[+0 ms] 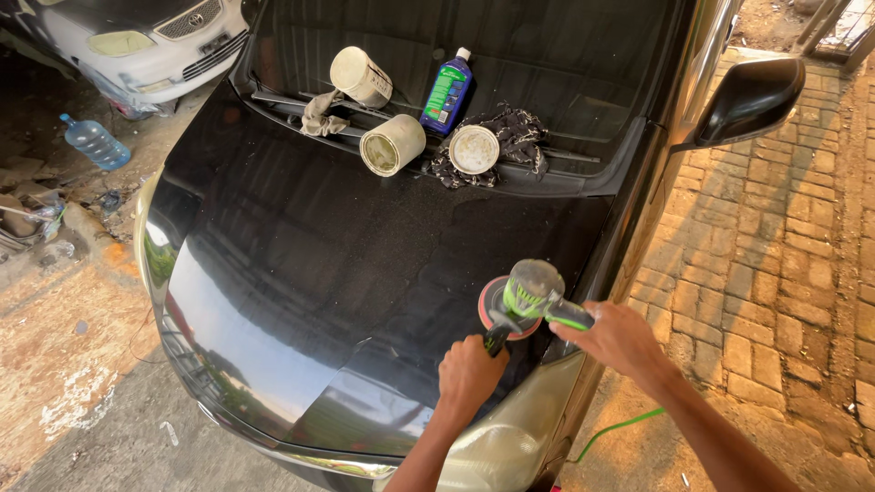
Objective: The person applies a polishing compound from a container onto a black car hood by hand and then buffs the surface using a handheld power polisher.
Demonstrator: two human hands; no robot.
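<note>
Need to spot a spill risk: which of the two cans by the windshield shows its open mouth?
The lower can, nearer the hood; the upper can shows its closed end.

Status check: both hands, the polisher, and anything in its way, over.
Left hand and right hand gripping polisher. Pad flat on black hood. Tins, bottle far up by windshield; path open.

Sunlit brick paving point(775, 237) one side; dusty concrete floor point(82, 364), white car point(146, 36) opposite.
</note>
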